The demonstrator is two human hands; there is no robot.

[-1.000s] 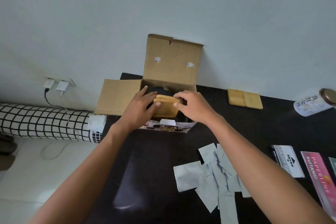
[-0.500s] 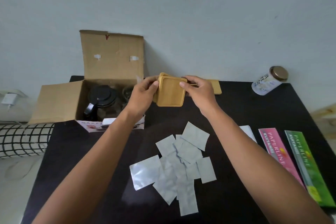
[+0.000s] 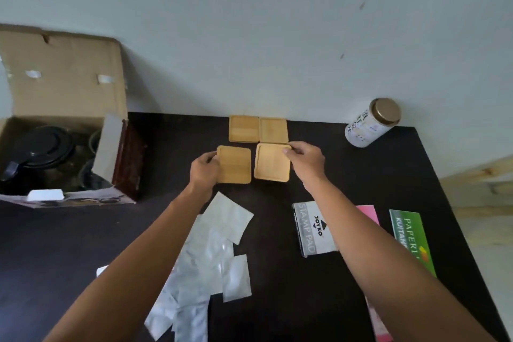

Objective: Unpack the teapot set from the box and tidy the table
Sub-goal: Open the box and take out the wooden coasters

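Wall (image 3: 249,22): pale grey-blue, plain, filling everything from my ten to two o'clock; a couple of small dark marks on it toward one o'clock.
Table (image 3: 361,175): black and matte, its far edge pushed against the wall at twelve o'clock; its right edge runs down toward four o'clock.
Floor (image 3: 477,203): light tiles, seen past the table's right edge at three o'clock.
Wood (image 3: 480,172): a pale timber strip at three o'clock, low beside the table; I cannot tell what it belongs to.
Light: soft and even, with a faint sheen on the tabletop.
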